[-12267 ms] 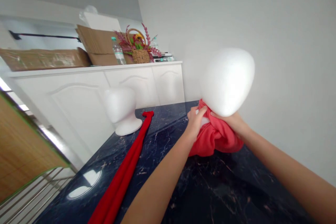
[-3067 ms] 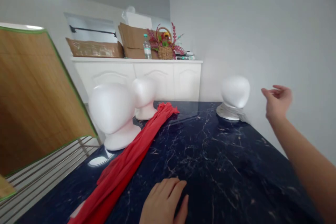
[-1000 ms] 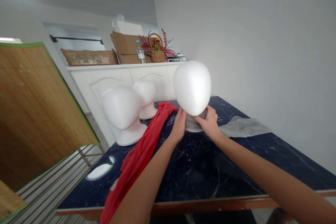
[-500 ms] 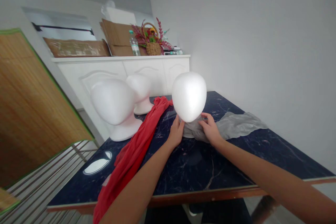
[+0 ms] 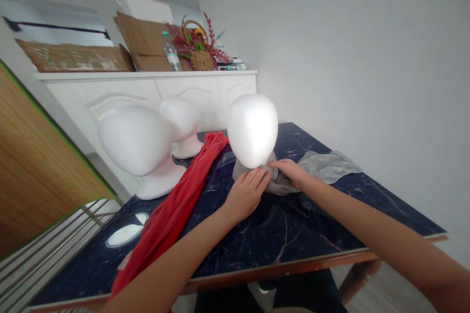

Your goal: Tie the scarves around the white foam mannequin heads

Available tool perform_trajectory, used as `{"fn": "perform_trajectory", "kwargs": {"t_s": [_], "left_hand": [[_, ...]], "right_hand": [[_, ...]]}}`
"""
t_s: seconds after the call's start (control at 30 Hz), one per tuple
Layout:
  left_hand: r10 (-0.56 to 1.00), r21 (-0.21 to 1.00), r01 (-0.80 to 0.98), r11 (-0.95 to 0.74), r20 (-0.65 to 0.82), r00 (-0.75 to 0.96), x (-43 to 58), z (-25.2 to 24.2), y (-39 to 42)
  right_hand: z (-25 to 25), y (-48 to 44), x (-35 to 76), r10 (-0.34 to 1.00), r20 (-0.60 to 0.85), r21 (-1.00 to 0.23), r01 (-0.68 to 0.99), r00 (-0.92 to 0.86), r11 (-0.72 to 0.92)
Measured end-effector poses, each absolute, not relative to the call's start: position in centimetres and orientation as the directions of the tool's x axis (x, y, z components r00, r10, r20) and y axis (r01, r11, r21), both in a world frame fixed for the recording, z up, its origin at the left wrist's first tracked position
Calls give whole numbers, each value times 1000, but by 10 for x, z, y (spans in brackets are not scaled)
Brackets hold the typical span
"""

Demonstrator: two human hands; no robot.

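**Fig.** Foam mannequin head, upright on gathered grey fabric, on black marble worktop. Left hand: released, fingers flat against the fabric at the head's base. Right hand: likewise open, fingertips on the fabric, nothing clenched. Even contact from both sides. Red fabric alongside.

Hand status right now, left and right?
Left hand: open, fingertips on the grey cloth at the base of the foam mannequin head.
Right hand: open, fingers lying on the same cloth, no visible grip.
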State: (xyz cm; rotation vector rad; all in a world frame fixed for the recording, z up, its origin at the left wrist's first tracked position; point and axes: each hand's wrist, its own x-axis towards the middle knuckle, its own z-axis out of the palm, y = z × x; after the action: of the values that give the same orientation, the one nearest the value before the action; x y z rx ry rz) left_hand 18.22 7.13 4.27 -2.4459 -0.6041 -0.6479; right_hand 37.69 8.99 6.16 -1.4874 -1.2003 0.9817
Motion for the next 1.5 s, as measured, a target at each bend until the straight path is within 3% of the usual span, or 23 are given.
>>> {"fn": "perform_trajectory", "kwargs": {"t_s": [0.13,0.37,0.53,0.8,1.03,1.23,1.3,1.33,1.4,1.43,1.5], "left_hand": [[465,-318,638,-701,474,748,188,43,74],[622,-204,710,-674,360,695,194,54,78],[574,-195,642,-742,312,757,186,63,88],[402,-45,419,-907,208,892,150,89,97],[495,154,480,-864,84,865,120,99,96],[573,71,570,-819,160,804,121,87,96],[582,83,577,-812,177,793,124,84,95],[586,107,577,-810,184,789,126,83,95],[598,172,573,-802,197,777,127,81,94],[601,199,568,-799,202,774,127,80,94],[599,234,556,-798,207,774,126,78,95]], "right_hand": [[63,99,379,970,-59,-986,139,238,-94],[73,111,380,964,-102,-991,56,244,-120],[76,126,386,959,-57,-986,136,277,-98],[80,162,416,946,101,-928,373,307,-22],[92,175,420,956,96,-889,456,276,-42],[89,146,415,976,91,-860,510,196,-22],[91,119,413,970,182,-764,644,161,36],[93,103,410,960,253,-654,752,120,78],[97,72,401,933,359,-314,937,-31,152],[99,59,394,926,360,-165,969,-114,184],[99,43,378,919,302,10,965,-254,263]]}}
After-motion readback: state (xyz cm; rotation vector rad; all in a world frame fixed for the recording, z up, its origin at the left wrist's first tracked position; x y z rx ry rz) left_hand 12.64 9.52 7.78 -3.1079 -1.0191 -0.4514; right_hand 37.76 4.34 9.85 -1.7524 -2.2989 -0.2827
